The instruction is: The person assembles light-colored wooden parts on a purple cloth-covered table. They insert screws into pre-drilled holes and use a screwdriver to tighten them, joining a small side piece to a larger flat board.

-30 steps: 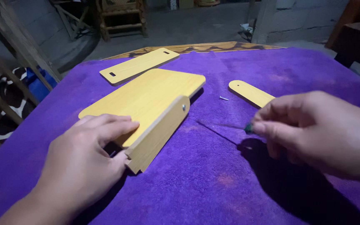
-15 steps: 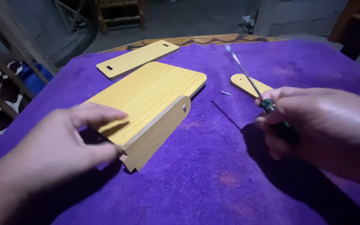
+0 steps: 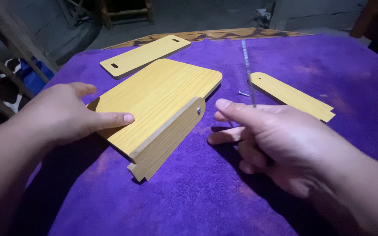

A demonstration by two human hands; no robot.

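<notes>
A light wooden panel [image 3: 158, 98] lies on the purple cloth [image 3: 197, 196], with a narrow wooden side piece [image 3: 167, 140] fixed along its near edge by a screw. My left hand [image 3: 71, 116] rests on the panel's left part, thumb flat on the top face. My right hand [image 3: 272, 140] hovers just right of the side piece and holds a screwdriver, whose thin metal shaft [image 3: 248, 70] points up and away. A small loose screw [image 3: 243, 93] lies on the cloth beyond my right hand.
A second rounded wooden strip [image 3: 292, 96] lies at the right. A flat slotted wooden piece [image 3: 145, 54] lies at the back left. The table's wooden edge [image 3: 206, 34] shows beyond the cloth. Wooden furniture and dark floor lie behind.
My right hand has lifted the screwdriver off the cloth and turned its shaft upright. My left hand has shifted from the panel's near corner up onto its top face.
</notes>
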